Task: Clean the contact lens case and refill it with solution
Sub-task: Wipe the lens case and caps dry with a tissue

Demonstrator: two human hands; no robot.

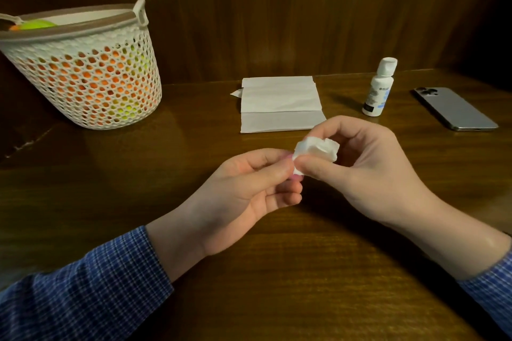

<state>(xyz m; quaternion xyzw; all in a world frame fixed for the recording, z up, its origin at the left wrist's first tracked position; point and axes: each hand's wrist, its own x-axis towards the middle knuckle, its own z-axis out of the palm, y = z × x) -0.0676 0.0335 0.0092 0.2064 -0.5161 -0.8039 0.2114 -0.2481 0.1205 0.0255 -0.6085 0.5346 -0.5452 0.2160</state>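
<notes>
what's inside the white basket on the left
Through the holes of the basket, orange and yellow-green round things show; one green top peeks over the rim. What they are can't be told.

Bare wooden table [277,271] lies open toward the viewer, while the basket [91,77], folded tissues [279,104], solution bottle [378,88] and phone [454,108] line the far side.

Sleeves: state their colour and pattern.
Blue with a fine white check, seen on the left sleeve in the head view.
</notes>
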